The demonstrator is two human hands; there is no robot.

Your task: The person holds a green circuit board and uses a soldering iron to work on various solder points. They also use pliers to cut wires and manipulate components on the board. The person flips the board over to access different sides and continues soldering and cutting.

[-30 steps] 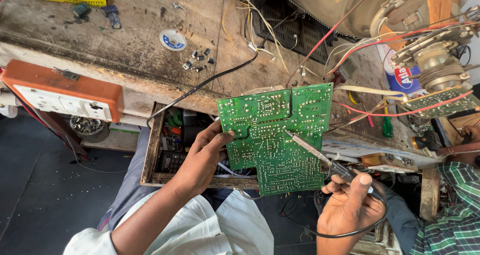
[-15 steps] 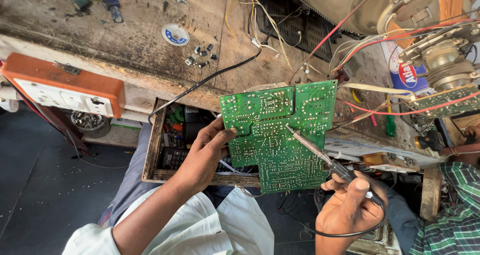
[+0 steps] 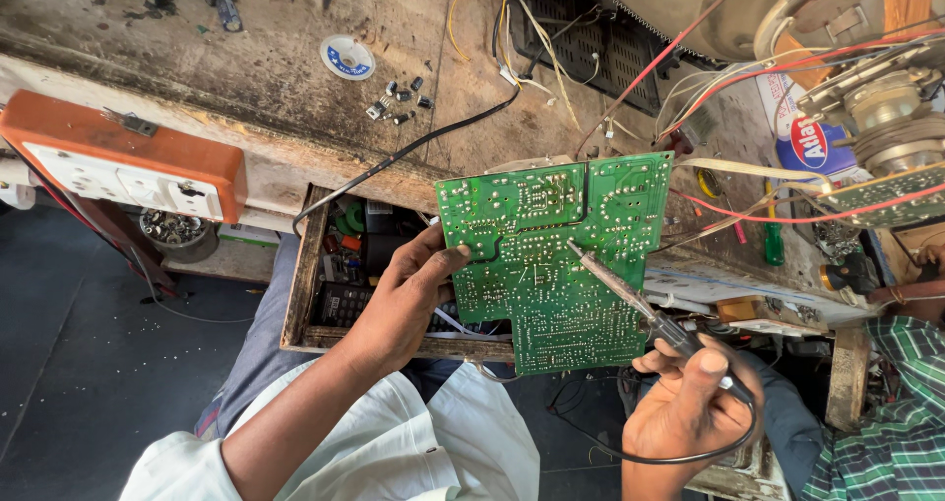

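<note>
Holding green circuit board (image 3: 556,255) upright, solder side near, left hand (image 3: 409,299) pinching its left edge; right hand (image 3: 689,407) fingers wrapped round soldering iron (image 3: 630,299), tip seemingly touching board.

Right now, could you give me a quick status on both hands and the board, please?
Left hand grips green circuit board by its left edge, solder side up. Right hand holds soldering iron, tip on the board. Loose wires beside the board's right edge.

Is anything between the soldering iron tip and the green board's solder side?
Nothing visible. The right hand holds the soldering iron with its tip at the bare solder side of the green circuit board, which the left hand grips by its left edge.
</note>
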